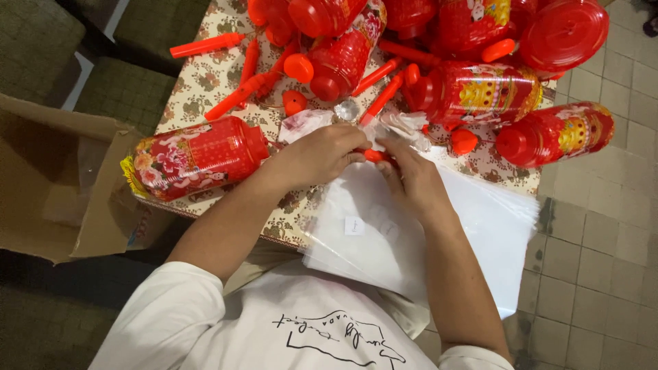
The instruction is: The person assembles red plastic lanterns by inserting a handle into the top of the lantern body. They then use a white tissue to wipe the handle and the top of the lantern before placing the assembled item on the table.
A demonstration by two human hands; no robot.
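We see a small orange-red piece (375,155) pinched between both hands, just above the stack of clear plastic bags (480,233) at the table's near edge. The left hand (322,154) is curled narrowly over it; the right hand (409,179) grips it from the other side — fingers closed. Left of the bags lies a red lantern (199,156); beyond them, orange sticks (380,99) and more lanterns (480,92) — all on the floral tablecloth (199,82).

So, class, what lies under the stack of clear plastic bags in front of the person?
Under the stack of clear plastic bags the floral tablecloth shows at its far edge, with the tiled floor below the overhanging part. The bags and both hands cover what lies directly beneath.
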